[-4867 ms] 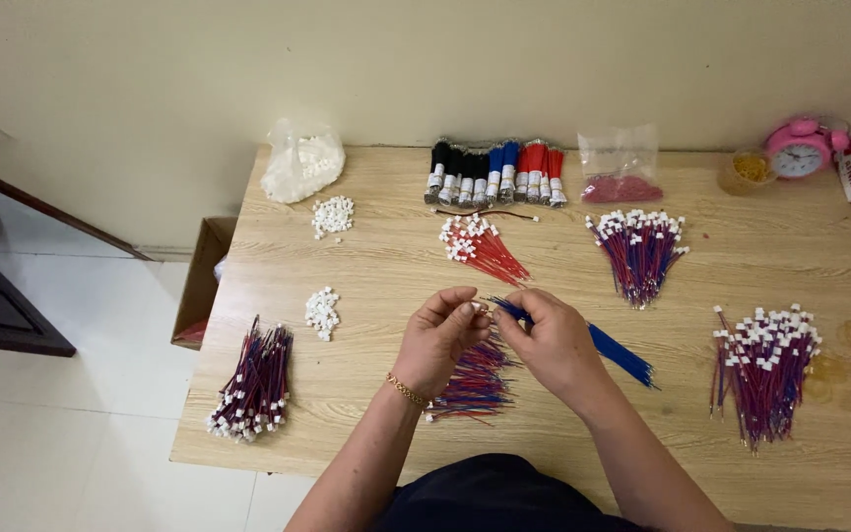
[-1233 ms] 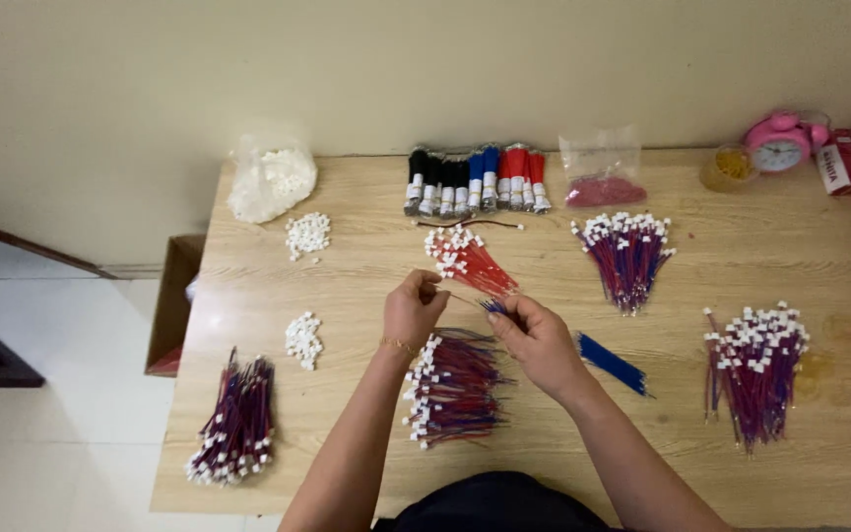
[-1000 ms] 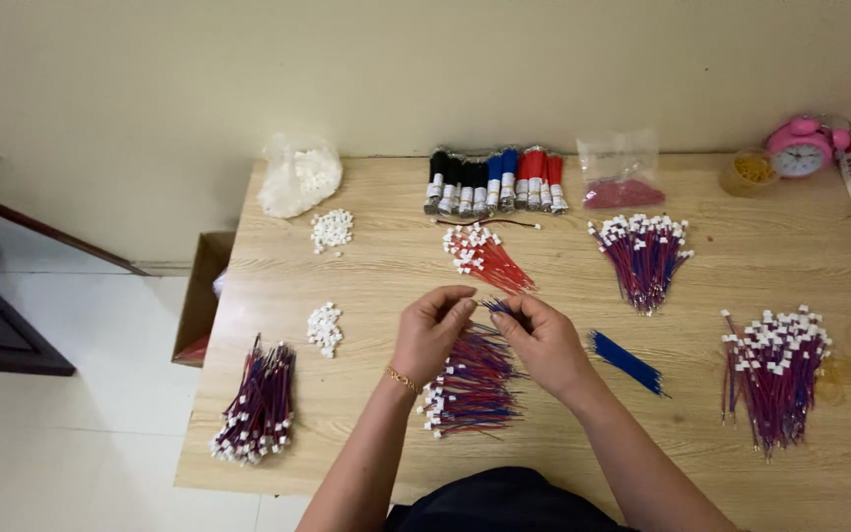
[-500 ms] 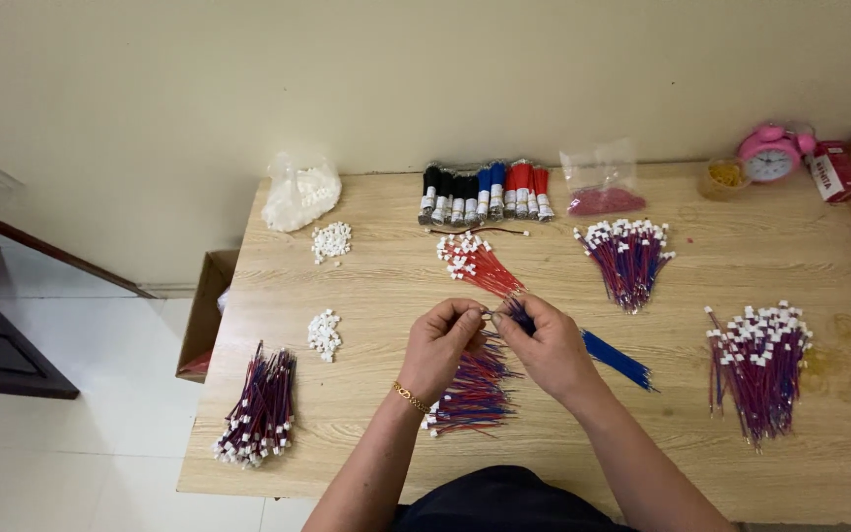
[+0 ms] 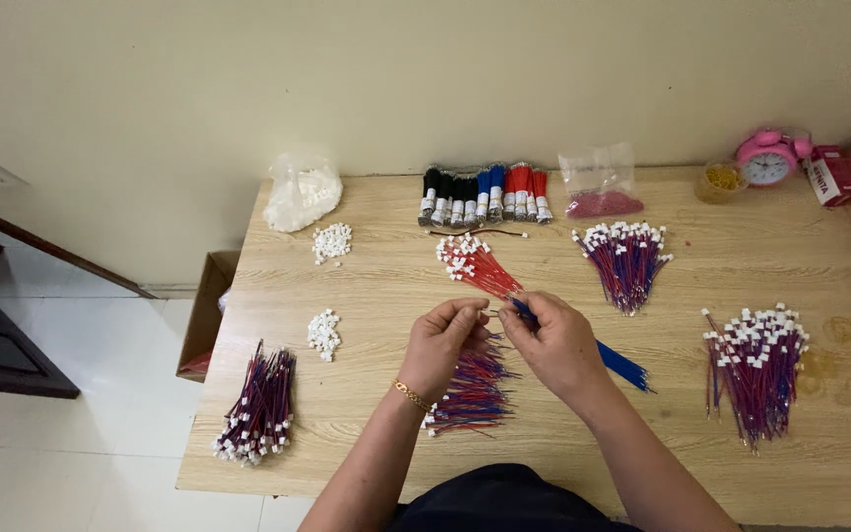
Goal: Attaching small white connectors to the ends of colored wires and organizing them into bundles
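Your left hand and right hand meet above the middle of the wooden table, fingertips pinched narrow on a thin wire between them; what sits at its tip is too small to tell. A blue wire bundle trails from under your right hand, with a red-and-blue wire bundle lying just below your left hand.

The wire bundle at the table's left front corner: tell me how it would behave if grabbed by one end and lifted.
The wire bundle would probably droop, since its strands are thin and already splay unevenly. It looks loose, with no tie visible, so strands may slip out. It likely weighs little, being fine wires with small white plugs. It lies close to the table edge, so a push could spill some off.
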